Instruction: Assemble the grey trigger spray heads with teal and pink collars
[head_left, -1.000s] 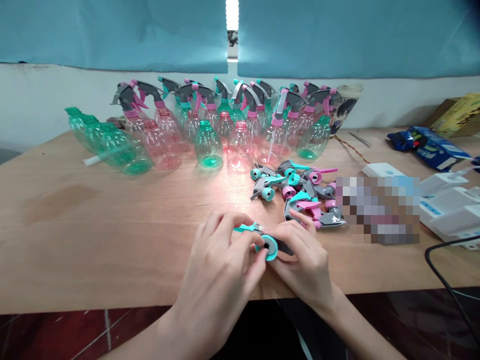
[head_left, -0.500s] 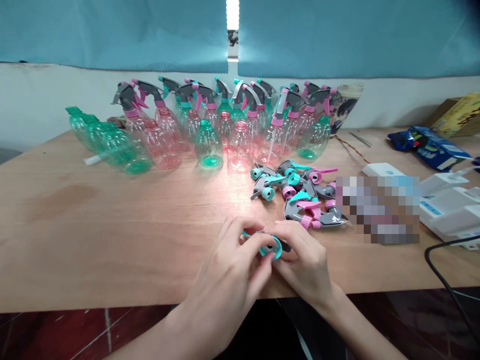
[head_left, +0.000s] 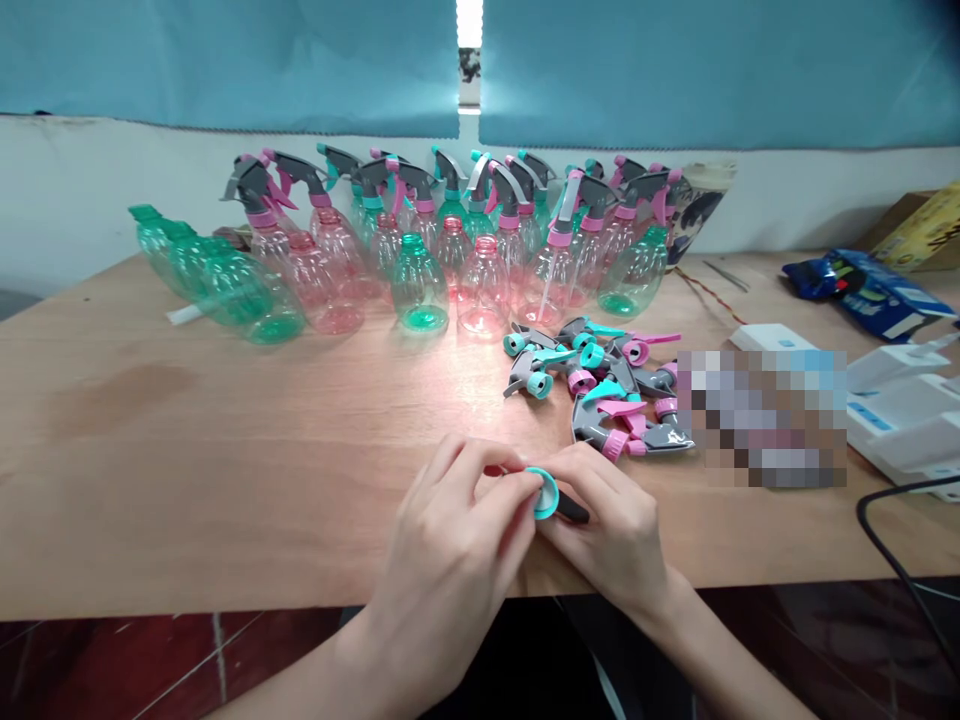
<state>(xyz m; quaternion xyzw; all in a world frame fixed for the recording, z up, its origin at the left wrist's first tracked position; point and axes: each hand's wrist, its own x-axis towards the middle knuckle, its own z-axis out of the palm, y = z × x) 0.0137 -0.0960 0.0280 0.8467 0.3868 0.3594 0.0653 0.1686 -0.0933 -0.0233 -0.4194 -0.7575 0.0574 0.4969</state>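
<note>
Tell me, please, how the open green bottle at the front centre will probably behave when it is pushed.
The green bottle is probably light, as it is see-through and shows no liquid inside. It may tip if pushed near its narrow neck, since it stands upright and tall. Its smooth, shiny surface could feel somewhat slippery.

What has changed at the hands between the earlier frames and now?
The left hand has drawn slightly nearer the person, and the spray head's turquoise trigger no longer shows. A raised finger of the right hand has come down. Both hands still hold the turquoise-collared spray head. The spray-head pile and bottles stayed put.
</note>
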